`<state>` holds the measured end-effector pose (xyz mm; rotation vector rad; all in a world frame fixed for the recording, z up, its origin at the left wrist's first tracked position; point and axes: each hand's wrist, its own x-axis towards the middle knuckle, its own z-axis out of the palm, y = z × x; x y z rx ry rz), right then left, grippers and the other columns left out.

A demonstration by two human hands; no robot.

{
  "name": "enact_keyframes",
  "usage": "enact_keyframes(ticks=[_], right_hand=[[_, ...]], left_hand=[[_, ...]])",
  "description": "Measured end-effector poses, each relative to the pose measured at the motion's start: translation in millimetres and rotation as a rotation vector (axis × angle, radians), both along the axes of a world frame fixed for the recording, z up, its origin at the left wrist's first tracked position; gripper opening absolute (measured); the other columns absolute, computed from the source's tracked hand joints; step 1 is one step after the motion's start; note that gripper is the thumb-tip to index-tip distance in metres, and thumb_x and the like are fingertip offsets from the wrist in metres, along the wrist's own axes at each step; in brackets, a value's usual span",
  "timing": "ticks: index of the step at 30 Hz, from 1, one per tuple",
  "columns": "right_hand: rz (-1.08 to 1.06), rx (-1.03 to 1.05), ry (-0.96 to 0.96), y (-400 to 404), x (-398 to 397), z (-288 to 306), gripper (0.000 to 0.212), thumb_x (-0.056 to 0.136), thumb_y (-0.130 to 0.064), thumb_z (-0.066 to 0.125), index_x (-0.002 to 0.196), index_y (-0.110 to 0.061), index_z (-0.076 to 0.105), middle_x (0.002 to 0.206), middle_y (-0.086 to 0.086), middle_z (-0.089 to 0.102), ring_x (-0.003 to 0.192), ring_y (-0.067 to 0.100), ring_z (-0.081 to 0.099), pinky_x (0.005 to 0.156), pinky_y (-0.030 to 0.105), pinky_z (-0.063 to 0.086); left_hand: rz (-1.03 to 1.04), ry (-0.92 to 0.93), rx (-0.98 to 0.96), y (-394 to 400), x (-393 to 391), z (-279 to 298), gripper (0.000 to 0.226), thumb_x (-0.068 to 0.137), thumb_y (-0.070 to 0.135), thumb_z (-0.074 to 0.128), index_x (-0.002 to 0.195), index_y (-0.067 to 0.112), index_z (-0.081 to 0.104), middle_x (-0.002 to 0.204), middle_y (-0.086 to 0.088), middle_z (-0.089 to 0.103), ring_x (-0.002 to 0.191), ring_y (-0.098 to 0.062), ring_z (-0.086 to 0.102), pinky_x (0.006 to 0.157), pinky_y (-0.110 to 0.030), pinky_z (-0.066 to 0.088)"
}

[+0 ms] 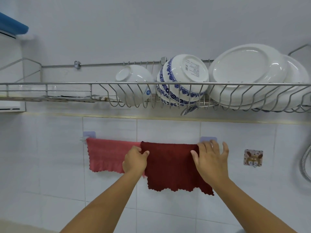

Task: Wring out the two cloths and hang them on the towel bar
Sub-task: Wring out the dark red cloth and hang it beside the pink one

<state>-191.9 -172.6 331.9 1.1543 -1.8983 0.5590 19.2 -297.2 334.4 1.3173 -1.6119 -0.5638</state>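
A pink cloth (105, 155) hangs over the left part of the towel bar (84, 139), whose rod is almost wholly covered. A dark red cloth (171, 165) hangs beside it on the right and overlaps the pink cloth's right edge. My left hand (135, 161) pinches the dark red cloth's upper left edge between thumb and fingers. My right hand (211, 159) lies on the cloth's upper right edge with fingers spread, next to the bar's right wall mount (208, 139).
A wire dish rack (67, 84) is fixed on the wall above, holding a white bowl (134, 84), a blue-patterned bowl (182, 79) and white plates (247, 73). A decorated wall hook (253, 157) is at the right, with a metal shower hose (305, 158) beyond it.
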Motion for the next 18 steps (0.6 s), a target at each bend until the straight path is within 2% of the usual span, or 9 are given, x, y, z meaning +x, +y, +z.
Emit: enact_keyframes(ticks=[2,5,7,9,10,14,16,18], right_hand=[[-0.025,0.012,-0.008,-1,-1,2,0.052,0.092,-0.046,0.030,0.107,-0.014,0.067,0.114,0.007,0.067,0.124,0.031,0.050,0.107,0.056,0.015],[-0.027,-0.001,0.005,-2,-5,9,0.046,0.092,-0.041,0.034,0.101,-0.014,0.070,0.115,0.009,0.065,0.121,0.032,0.049,0.105,0.053,0.017],[-0.027,0.009,0.044,-2,-8,15,0.038,0.093,-0.033,0.040,0.091,-0.013,0.072,0.104,0.008,0.069,0.113,0.031,0.053,0.102,0.052,0.021],[-0.020,0.027,0.092,-4,-11,19,0.018,0.088,-0.019,0.055,0.084,-0.012,0.071,0.093,0.007,0.071,0.105,0.031,0.057,0.100,0.053,0.023],[-0.019,0.032,0.111,-5,-13,20,0.007,0.081,-0.013,0.063,0.083,-0.012,0.070,0.088,0.007,0.071,0.102,0.031,0.059,0.100,0.054,0.023],[-0.060,0.073,0.106,-12,-21,22,0.027,0.060,0.002,0.075,0.082,-0.009,0.065,0.075,0.008,0.068,0.091,0.031,0.061,0.097,0.053,0.029],[-0.081,0.078,0.113,-15,-24,24,0.028,0.056,0.005,0.075,0.079,-0.007,0.066,0.075,0.010,0.065,0.086,0.032,0.058,0.088,0.050,0.038],[-0.104,0.069,0.112,-16,-26,27,0.023,0.056,0.003,0.078,0.072,-0.008,0.066,0.075,0.009,0.063,0.081,0.032,0.056,0.082,0.045,0.036]], left_hand=[[-0.043,0.056,0.030,-2,-1,0,0.026,0.089,0.035,0.063,0.106,0.015,0.062,0.105,-0.002,0.067,0.097,-0.024,0.062,0.086,-0.037,0.049],[-0.035,0.111,-0.024,1,1,9,0.016,0.090,0.032,0.059,0.096,0.018,0.063,0.097,0.001,0.066,0.090,-0.022,0.061,0.083,-0.035,0.050],[-0.018,0.137,-0.070,0,3,19,0.015,0.091,0.034,0.056,0.091,0.020,0.061,0.089,0.002,0.065,0.088,-0.023,0.062,0.084,-0.037,0.051],[-0.009,0.129,-0.090,-4,4,32,0.015,0.091,0.035,0.056,0.087,0.021,0.058,0.087,0.001,0.065,0.086,-0.024,0.063,0.083,-0.039,0.052],[-0.006,0.110,-0.092,-8,3,37,0.014,0.091,0.035,0.057,0.087,0.021,0.057,0.087,0.000,0.065,0.086,-0.025,0.063,0.082,-0.038,0.051],[0.054,-0.095,-0.192,-20,2,47,0.017,0.091,0.032,0.058,0.098,0.017,0.053,0.083,-0.002,0.062,0.080,-0.025,0.059,0.075,-0.035,0.047],[0.088,-0.216,-0.283,-25,1,46,0.017,0.091,0.030,0.057,0.099,0.016,0.054,0.081,-0.005,0.060,0.082,-0.028,0.059,0.075,-0.037,0.048],[0.107,-0.296,-0.347,-27,0,43,0.014,0.091,0.029,0.058,0.095,0.015,0.059,0.083,-0.006,0.059,0.087,-0.028,0.058,0.077,-0.039,0.048]])
